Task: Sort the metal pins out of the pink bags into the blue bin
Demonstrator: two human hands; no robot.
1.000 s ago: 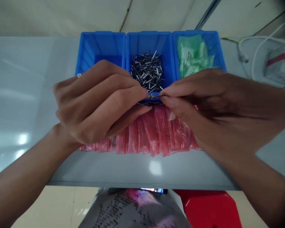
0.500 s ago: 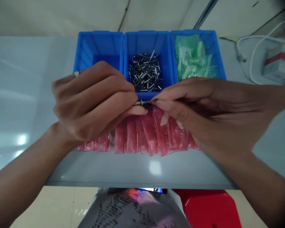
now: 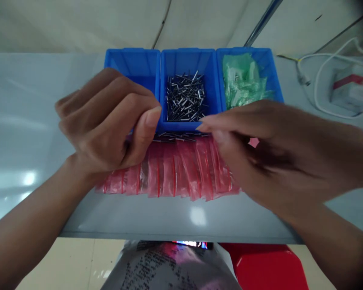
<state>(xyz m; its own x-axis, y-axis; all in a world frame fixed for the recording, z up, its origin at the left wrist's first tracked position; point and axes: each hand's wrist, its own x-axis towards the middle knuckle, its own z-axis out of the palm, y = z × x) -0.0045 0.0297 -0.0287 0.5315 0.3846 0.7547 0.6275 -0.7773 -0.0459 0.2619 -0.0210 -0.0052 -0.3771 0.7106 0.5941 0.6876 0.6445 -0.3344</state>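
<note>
My left hand (image 3: pixel 109 121) is curled into a loose fist in front of the left blue bin (image 3: pixel 133 66); what it holds, if anything, is hidden inside the fingers. My right hand (image 3: pixel 269 149) is blurred by motion, with thumb and forefinger pinched near the front edge of the middle blue bin (image 3: pixel 187 56), which holds several small metal pins (image 3: pixel 184 96). Loose pins (image 3: pixel 172 137) lie just in front of that bin. A row of small red zip bags (image 3: pixel 175 169) lies on the table under both hands.
The right blue bin (image 3: pixel 269 68) holds green bags (image 3: pixel 242 80). A white cable (image 3: pixel 320 76) and a white and red box (image 3: pixel 355 90) lie at the far right. The grey table's front edge (image 3: pixel 175 233) is near, with a red stool (image 3: pixel 269 266) below.
The hands, pinched together on one pin, have separated. My left hand has rolled into a fist and drawn left; my right hand is moving and blurred.
</note>
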